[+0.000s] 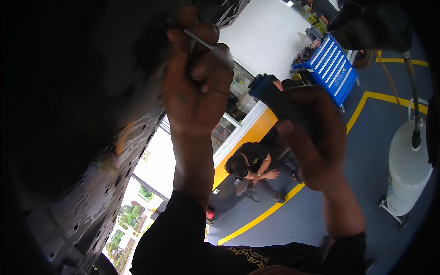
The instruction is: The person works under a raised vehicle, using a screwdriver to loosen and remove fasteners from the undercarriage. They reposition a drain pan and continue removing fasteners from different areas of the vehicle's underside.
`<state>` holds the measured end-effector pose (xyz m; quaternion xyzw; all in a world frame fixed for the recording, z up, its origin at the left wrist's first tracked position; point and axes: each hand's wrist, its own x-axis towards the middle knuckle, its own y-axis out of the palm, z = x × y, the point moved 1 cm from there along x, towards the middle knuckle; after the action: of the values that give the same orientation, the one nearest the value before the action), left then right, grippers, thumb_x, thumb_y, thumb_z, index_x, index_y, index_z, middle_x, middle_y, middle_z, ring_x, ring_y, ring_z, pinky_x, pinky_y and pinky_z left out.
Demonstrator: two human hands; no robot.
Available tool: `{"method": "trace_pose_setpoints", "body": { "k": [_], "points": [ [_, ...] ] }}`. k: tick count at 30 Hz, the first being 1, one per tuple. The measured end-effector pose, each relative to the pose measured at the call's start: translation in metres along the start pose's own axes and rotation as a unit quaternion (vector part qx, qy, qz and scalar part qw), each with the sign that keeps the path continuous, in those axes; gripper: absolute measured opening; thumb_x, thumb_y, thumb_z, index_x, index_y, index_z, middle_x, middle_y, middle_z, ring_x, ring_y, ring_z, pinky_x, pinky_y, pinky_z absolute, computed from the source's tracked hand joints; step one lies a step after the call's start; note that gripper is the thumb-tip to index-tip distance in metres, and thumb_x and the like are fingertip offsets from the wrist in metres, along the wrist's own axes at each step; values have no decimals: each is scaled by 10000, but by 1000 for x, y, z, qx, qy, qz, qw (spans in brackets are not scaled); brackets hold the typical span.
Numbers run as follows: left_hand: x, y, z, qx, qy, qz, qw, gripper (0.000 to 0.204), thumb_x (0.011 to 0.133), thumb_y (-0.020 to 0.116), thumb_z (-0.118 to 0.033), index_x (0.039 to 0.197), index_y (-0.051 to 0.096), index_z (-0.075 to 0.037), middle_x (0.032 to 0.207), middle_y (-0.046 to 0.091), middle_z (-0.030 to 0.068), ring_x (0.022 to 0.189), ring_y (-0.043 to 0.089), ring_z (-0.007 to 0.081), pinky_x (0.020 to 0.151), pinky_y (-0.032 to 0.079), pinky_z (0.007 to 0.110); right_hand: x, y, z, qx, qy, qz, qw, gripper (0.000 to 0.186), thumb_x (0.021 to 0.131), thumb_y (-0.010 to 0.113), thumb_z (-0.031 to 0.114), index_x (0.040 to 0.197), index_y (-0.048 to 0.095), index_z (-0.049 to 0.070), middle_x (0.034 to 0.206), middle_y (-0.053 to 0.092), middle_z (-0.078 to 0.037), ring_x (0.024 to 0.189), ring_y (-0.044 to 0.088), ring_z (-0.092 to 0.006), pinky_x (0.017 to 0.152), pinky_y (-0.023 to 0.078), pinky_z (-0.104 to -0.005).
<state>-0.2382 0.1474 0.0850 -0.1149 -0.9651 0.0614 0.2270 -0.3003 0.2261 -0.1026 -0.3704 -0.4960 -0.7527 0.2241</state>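
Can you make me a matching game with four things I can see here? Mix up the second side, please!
Things:
1. dark tool handle
2. metal rod
3. drawer cabinet
4. big rounded tank

Colours and places:
A. white, near the picture's right edge
B. by the curled fingers of the left hand
C. blue with pale stripes
D. held in the right hand

Right pairs: 1-D, 2-B, 3-C, 4-A.
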Motion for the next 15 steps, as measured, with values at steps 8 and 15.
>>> {"method": "trace_pose_setpoints", "body": {
  "k": [8, 15],
  "points": [
    [2, 7, -4, -24, 0, 22, 999, 393, 1043, 441, -317, 1361, 523, -101, 1067, 644, -19, 672, 446, 42, 495, 336, 178, 1, -5, 24, 95, 148, 32, 984, 234, 913, 628, 167, 1046, 558, -12, 872, 592, -98, 730, 543, -122, 651, 421, -269],
    [2, 12, -1, -56, -4, 12, 998, 384, 1054, 420, -318, 1383, 477, -129, 1079, 607, -27, 646, 423, 13, 517, 327, 151, -7, 2, 30, -3, 54, 4, 999, 266, 932, 603, 192, 1098, 540, -6, 863, 609, -88, 717, 571, -117, 632, 435, -242]
  ]
}}
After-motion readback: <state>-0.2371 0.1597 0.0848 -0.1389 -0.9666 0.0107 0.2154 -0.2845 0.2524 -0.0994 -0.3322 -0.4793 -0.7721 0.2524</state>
